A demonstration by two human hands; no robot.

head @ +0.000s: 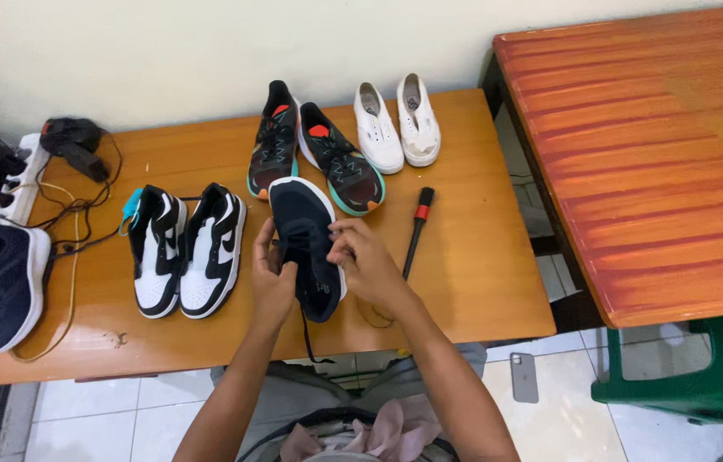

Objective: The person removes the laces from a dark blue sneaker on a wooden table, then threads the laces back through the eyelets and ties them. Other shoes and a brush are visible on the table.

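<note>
Both forearms are coming up from the bottom edge and angling in toward each other. The left hand [271, 287] is curling, fingers wrapping around and thumb pressing in. The right hand [367, 261] is sitting just beside it, wrist bending, fingertips pinching together up near the top. Sleeves aren't covering either arm.

A dark navy sneaker [308, 244] with a white sole edge sits toe away, between the left grip [271, 287] and right grip [365, 261], one loose lace hanging below them.

Head view, steeply down, near table [464, 291]
</note>
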